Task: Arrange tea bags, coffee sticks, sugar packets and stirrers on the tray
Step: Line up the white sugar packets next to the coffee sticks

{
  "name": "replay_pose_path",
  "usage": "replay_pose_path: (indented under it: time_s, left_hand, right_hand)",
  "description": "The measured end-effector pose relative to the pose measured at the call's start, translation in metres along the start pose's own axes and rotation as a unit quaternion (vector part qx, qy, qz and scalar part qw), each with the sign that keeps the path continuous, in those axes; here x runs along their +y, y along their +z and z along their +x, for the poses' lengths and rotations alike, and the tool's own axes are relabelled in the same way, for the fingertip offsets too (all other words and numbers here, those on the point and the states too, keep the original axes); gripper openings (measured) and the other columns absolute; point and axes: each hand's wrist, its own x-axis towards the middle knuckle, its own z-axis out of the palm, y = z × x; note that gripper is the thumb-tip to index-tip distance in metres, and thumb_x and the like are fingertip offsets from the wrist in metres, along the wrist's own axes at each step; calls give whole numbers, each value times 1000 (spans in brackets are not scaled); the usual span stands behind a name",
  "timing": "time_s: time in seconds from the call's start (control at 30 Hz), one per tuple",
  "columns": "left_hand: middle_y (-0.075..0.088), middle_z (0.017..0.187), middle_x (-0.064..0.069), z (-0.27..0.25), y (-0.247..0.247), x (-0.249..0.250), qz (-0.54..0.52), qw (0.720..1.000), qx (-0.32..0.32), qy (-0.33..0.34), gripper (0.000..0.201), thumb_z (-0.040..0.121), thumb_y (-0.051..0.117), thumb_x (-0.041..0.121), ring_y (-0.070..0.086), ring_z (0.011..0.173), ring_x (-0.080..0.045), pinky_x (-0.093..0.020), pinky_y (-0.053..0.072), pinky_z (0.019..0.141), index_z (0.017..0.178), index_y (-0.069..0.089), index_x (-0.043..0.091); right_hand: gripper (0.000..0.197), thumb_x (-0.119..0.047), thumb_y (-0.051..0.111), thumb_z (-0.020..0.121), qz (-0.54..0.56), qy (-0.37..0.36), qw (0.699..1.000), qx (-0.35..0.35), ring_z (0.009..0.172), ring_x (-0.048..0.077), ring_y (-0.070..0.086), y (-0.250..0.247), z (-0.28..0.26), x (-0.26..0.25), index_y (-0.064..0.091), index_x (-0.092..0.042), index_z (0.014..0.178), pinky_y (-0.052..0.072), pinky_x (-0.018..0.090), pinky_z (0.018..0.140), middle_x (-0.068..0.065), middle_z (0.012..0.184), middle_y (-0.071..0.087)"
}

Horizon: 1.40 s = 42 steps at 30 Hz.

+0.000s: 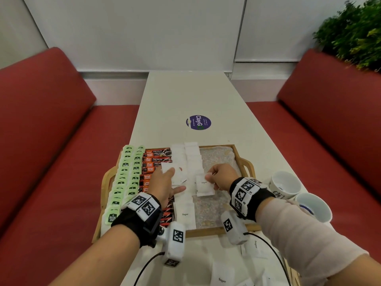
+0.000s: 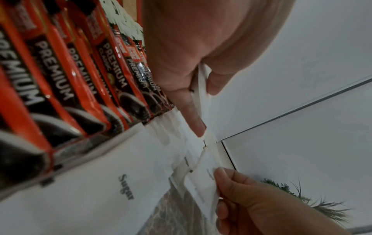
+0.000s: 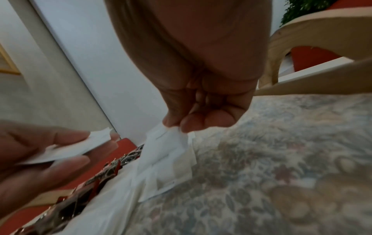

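Over the wooden tray (image 1: pixel 239 155), the right hand (image 1: pixel 223 176) pinches one sugar packet (image 1: pixel 204 185) by its far right corner, thumb and forefinger closed on the paper and the other fingers curled in behind. The packet hangs toward the near left from those fingertips, its long axis running near to far, its low end just above or touching the second white column; which of the two I cannot tell. The left hand (image 1: pixel 165 182) sits just to the left, holding a small stack of spare packets (image 1: pixel 171 169) between thumb and straighter fingers, raised over the seam between the coffee sticks (image 1: pixel 156 159) and the first sugar column (image 1: pixel 178 155). The right hand is the nearer one to the open slot, so the placing looks to be its job: lay the packet flat, overlapping the one beyond it, in line with the column. Tea bags (image 1: pixel 125 172) already fill the left side. Right of the sugar, the patterned liner (image 1: pixel 218 159) lies bare, with no stirrers in sight.
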Motion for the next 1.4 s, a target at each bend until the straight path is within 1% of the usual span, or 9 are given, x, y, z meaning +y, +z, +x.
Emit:
replay_pose_path:
  time_s: [0.2, 0.4, 0.6, 0.8, 0.93, 1.03, 1.17, 1.27, 1.4]
  left_hand:
    - [58, 125, -8, -6, 2, 2, -8, 1000, -11, -3, 28, 99, 41, 8, 59, 109, -29, -30, 57, 53, 124, 52, 14]
    - [57, 125, -14, -6, -1, 3, -22, 999, -23, -19, 28, 95, 38, 3, 59, 110, -34, -31, 57, 55, 119, 52, 11]
    - [52, 129, -16, -7, -1, 3, -33, 998, -44, -28, 37, 95, 41, -4, 56, 111, -36, -34, 60, 58, 131, 44, 7]
    - [57, 118, -9, -14, 0, 5, 20, 998, -52, 10, 38, 93, 49, -7, 61, 99, -24, -32, 60, 60, 126, 46, 13]
    - [63, 107, -4, -18, 2, 8, 46, 997, -56, 31, 30, 91, 54, -6, 64, 94, -22, -35, 58, 69, 100, 54, 22]
    - [64, 95, 2, -24, 4, 8, 59, 995, -62, 50, 33, 89, 56, -6, 65, 84, -17, -33, 57, 69, 91, 54, 26]
    - [65, 110, -5, -24, 7, 6, 64, 995, -55, 45, 26, 90, 59, 1, 66, 95, -21, -34, 59, 70, 109, 57, 18]
    - [56, 126, -7, -19, 7, 5, 52, 998, -16, 25, 31, 96, 50, 8, 59, 109, -27, -35, 60, 68, 128, 49, 12]
    - [51, 129, -9, -16, 5, 4, 45, 999, 16, 8, 34, 100, 41, 8, 54, 115, -28, -33, 59, 63, 133, 45, 14]
  right_hand:
    - [17, -11, 68, 85, -42, 25, 999, -2, 58, 14, 59, 12, 6, -4, 57, -17, 74, 48, 24, 54, 1, 71, 63]
    - [21, -4, 72, 79, -49, 38, 998, -14, 83, 29, 69, 17, 11, -9, 56, -15, 72, 58, 43, 80, 12, 82, 67]
    - [25, 2, 69, 80, -37, 54, 998, -21, 63, 25, 63, 17, 15, -10, 53, -13, 68, 59, 41, 71, 10, 70, 62]
    - [25, -23, 65, 87, -119, 6, 993, 21, 83, 26, 65, 14, 11, -15, 49, -20, 68, 55, 36, 83, 8, 86, 66]
    - [26, -35, 51, 96, -7, -60, 998, 10, 63, 16, 56, 12, 1, -22, 59, -14, 84, 48, 28, 60, 2, 83, 62]
    - [25, -36, 58, 92, 40, -88, 995, -30, 52, 11, 53, 12, -8, -26, 65, -13, 84, 39, 21, 51, -3, 75, 65]
    - [17, -20, 61, 91, 70, -94, 993, -21, 49, 10, 54, 9, -10, -24, 60, -12, 75, 37, 15, 45, 1, 70, 62]
    - [17, -18, 55, 93, 108, -75, 991, 10, 51, 15, 57, 4, -8, -20, 56, -14, 77, 37, 21, 49, 8, 74, 62]
    - [17, -16, 52, 94, 78, -35, 995, 43, 50, 15, 57, -5, -5, -12, 53, -13, 77, 38, 24, 50, 7, 64, 60]
